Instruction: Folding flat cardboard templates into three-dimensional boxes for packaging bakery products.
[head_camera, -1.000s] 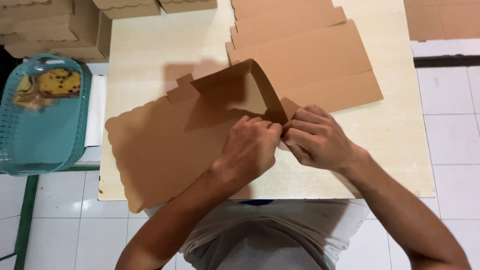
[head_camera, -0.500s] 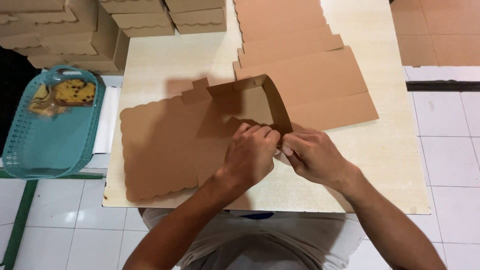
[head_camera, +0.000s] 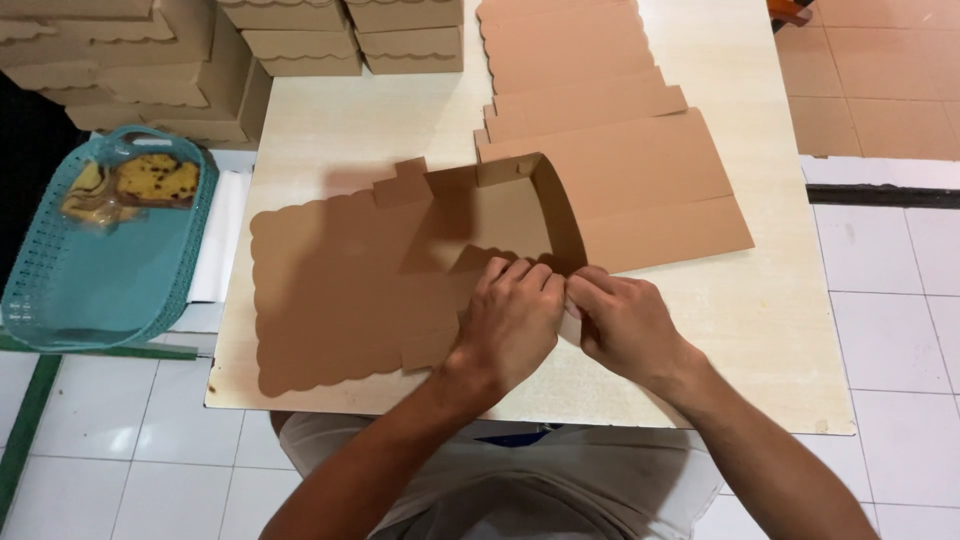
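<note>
Both hands met at the near corner: the left hand (head_camera: 512, 320) and right hand (head_camera: 622, 322) pinched the half-folded brown cardboard box (head_camera: 400, 270), apparently on a corner flap, though fingers hid it. The box lay on the pale table (head_camera: 760, 330), beside flat cardboard sheets (head_camera: 620, 150).

Two hands (head_camera: 512, 320); one half-folded box (head_camera: 400, 270); one teal basket (head_camera: 60, 300).

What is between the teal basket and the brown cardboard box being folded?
A white paper sheet, beside the teal plastic basket, left of the brown cardboard box, head view.
</note>
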